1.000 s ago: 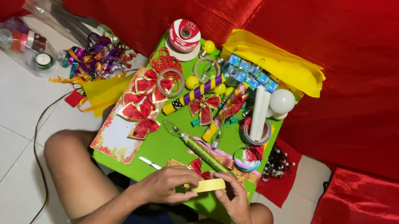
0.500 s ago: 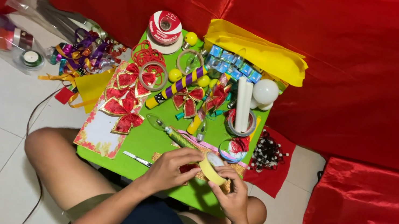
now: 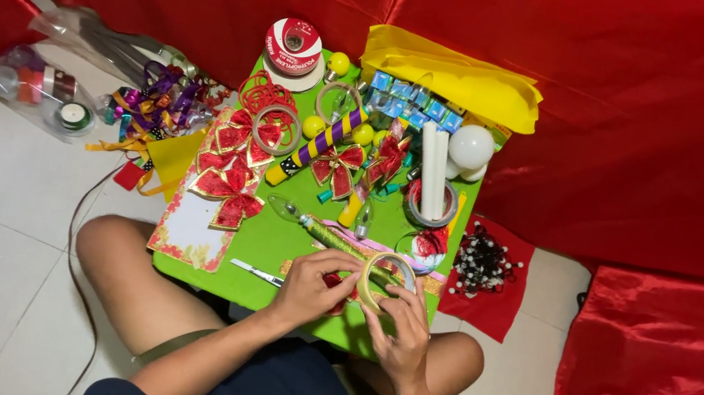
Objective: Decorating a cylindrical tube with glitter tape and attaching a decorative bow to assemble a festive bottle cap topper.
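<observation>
My right hand [image 3: 402,330] holds a pale yellow roll of tape [image 3: 380,281] upright over the near edge of a small green table [image 3: 266,245]. My left hand [image 3: 312,285] pinches at the roll's left side, fingers touching it. Just beyond the hands lies a long green-wrapped stick with a clear bulb tip [image 3: 317,230]. A small craft knife [image 3: 256,272] rests on the table left of my left hand. My bare knees stick out on both sides under the table.
The table is crowded with red ribbon bows [image 3: 230,178], a red ribbon spool [image 3: 293,44], yellow balls, a purple-and-yellow striped stick [image 3: 324,140], white tubes [image 3: 431,173] and yellow fabric [image 3: 451,75]. Ribbons and a clear bag lie on the tiled floor at left; a red cloth with beads [image 3: 485,264] lies at right. Red drapes surround.
The tape roll has been turned from lying flatter to standing on edge between both hands. The view has shifted slightly; the hands stay at the table's near edge.
</observation>
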